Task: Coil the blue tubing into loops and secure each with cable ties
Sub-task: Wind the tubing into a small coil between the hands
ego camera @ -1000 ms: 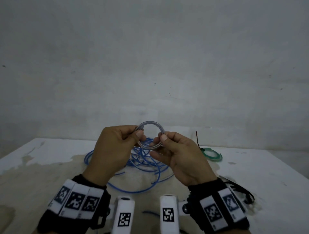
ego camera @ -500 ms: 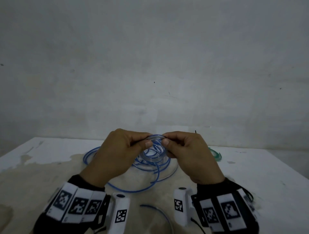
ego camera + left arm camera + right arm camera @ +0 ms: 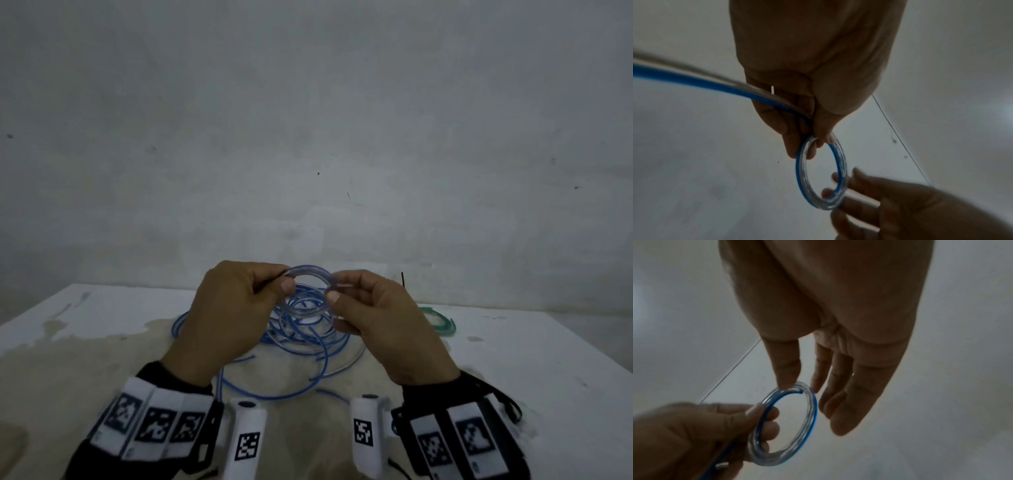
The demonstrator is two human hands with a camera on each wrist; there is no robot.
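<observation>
I hold a small coil of clear, blue-striped tubing [image 3: 310, 270] in the air between both hands, above the table. My left hand [image 3: 286, 279] pinches its left side between thumb and fingers. My right hand [image 3: 337, 286] pinches its right side with thumb and index finger, and the other fingers hang loosely extended. In the left wrist view the coil [image 3: 800, 175] hangs below my left hand [image 3: 813, 139], and the tubing tail [image 3: 694, 79] runs off to the left. In the right wrist view my right hand [image 3: 801, 384] touches the coil [image 3: 813, 410] at its top. Loose blue tubing [image 3: 301, 346] lies tangled below.
A green coil [image 3: 443, 323] lies on the white table [image 3: 513, 342] to the right of my hands. A thin black tie [image 3: 403, 281] sticks up behind my right hand. A black strap [image 3: 510, 407] lies by the right wrist. A plain wall stands behind the table.
The hands closed in together and tipped the coil flat, then drew slightly apart. The coil now stands more upright between them, and the loose tubing below has shifted a little.
</observation>
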